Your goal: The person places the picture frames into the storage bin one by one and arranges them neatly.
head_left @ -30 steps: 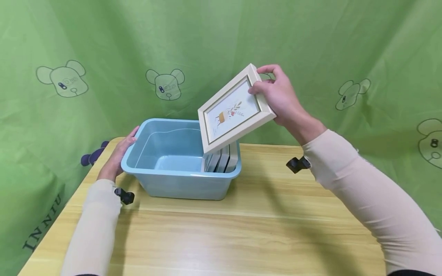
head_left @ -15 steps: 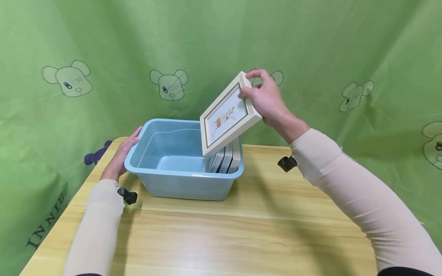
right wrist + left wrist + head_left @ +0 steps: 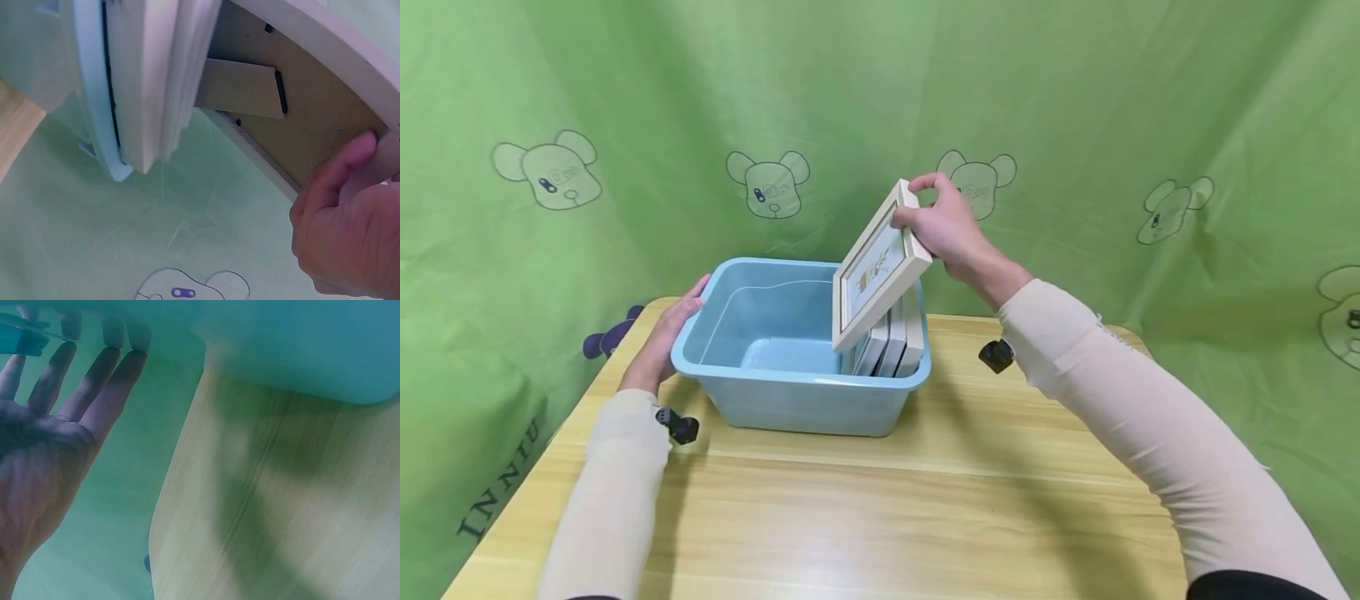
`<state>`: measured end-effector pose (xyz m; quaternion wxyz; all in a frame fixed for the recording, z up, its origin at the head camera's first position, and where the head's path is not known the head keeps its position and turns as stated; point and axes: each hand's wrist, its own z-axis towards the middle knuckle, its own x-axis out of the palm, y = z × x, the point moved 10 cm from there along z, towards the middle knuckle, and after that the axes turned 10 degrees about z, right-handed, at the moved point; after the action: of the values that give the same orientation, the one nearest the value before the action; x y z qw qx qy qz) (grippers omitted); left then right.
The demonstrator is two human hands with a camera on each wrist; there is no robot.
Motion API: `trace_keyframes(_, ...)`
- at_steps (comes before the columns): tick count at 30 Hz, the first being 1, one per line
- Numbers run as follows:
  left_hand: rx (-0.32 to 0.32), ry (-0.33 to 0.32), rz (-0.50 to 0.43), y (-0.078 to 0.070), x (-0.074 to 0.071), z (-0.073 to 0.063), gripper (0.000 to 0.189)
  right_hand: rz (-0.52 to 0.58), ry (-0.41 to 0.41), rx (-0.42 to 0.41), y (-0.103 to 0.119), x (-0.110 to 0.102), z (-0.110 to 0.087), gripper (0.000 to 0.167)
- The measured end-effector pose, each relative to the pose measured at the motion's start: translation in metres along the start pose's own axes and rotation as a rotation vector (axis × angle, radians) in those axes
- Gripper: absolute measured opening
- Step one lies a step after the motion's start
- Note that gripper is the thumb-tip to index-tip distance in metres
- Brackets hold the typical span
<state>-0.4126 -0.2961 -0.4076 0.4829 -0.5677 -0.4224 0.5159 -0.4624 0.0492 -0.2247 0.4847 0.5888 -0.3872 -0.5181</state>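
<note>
In the head view my right hand point(image 3: 951, 229) pinches the upper edge of a cream picture frame point(image 3: 874, 271), thumb on its front. The frame leans, its lower end inside the right half of a light blue plastic basin point(image 3: 805, 404). Several other picture frames point(image 3: 893, 346) stand on edge against the basin's right end. The right wrist view shows the held frame's brown backing point(image 3: 312, 94) and its stand flap point(image 3: 244, 87). My left hand point(image 3: 670, 329) rests against the basin's left end. Its fingers are nearly straight in the left wrist view, tips touching the wall.
The basin stands near the back edge of a light wooden table point(image 3: 865, 508). A green curtain point(image 3: 880, 83) with bear-head prints hangs right behind it. The table's left edge runs close to my left arm.
My right hand has moved left and down with the picture frame, which now tilts more steeply, its lower end inside the basin. My left hand keeps its place on the basin.
</note>
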Motion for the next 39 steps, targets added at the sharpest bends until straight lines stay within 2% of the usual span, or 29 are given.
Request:
trace_keyframes(8,-0.011,-0.002,-0.014,0.002,0.004,0.003,0.057,-0.036,0.014,0.04,-0.015,0.01,0.006,0.056)
trace_keyframes(15,-0.021,-0.003,-0.004,0.002,0.004,0.002,0.057,-0.127,0.063,0.117,-0.031,0.019,0.014,0.059)
trace_keyframes(25,-0.015,0.0,0.009,0.001,0.002,0.001,0.057,-0.212,0.109,0.137,-0.039,0.032,0.016,0.063)
trace_keyframes(32,-0.033,-0.009,0.029,0.007,-0.002,0.004,0.056,-0.304,0.155,0.184,-0.049,0.045,0.015,0.071)
trace_keyframes(39,-0.031,-0.013,0.02,0.006,-0.003,0.002,0.056,-0.477,0.166,0.155,-0.052,0.059,0.014,0.072)
